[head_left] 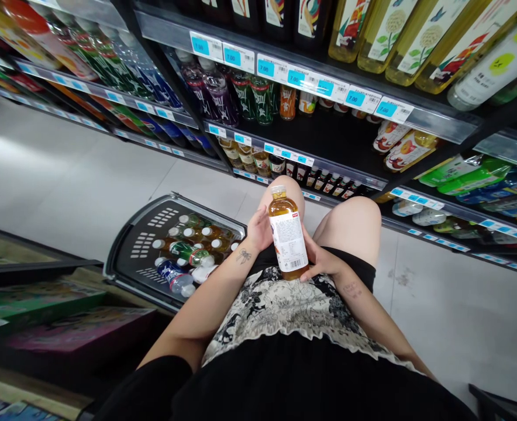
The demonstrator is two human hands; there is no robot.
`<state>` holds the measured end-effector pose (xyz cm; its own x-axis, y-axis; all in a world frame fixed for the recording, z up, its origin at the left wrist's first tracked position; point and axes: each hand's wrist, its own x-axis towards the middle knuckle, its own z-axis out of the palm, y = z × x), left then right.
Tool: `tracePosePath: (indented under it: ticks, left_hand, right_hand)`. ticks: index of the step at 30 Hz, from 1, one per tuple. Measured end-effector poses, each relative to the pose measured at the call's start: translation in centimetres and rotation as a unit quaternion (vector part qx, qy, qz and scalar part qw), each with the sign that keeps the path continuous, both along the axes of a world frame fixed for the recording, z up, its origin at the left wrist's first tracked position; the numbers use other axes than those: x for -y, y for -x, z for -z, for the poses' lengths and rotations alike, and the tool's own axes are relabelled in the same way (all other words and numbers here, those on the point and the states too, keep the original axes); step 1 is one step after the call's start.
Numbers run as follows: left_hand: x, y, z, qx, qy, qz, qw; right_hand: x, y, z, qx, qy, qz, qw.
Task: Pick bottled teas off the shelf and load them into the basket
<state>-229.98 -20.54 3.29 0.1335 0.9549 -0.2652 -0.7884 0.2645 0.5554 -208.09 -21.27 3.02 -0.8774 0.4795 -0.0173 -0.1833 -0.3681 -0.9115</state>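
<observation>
I hold an amber drink bottle with a white label and pale cap upright over my lap, its back label with a barcode facing me. My left hand is wrapped round its left side. My right hand grips its lower right side and base. My bare knees sit just behind the bottle, close to the lowest shelf.
A dark shopping basket with several bottles stands on the floor to my left. Drink shelves with blue price tags rise in front and to the right. Flat boxes lie at lower left. Pale tiled floor stretches away left.
</observation>
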Motion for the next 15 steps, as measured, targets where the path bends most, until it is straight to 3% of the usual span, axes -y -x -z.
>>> tracePosePath:
  ticks: [15]
  left_hand:
    - [-0.06,-0.16,-0.25,-0.005,-0.007,-0.008,1.0]
  right_hand:
    - [0.04,0.01,0.07,-0.008,0.007,0.0,1.0]
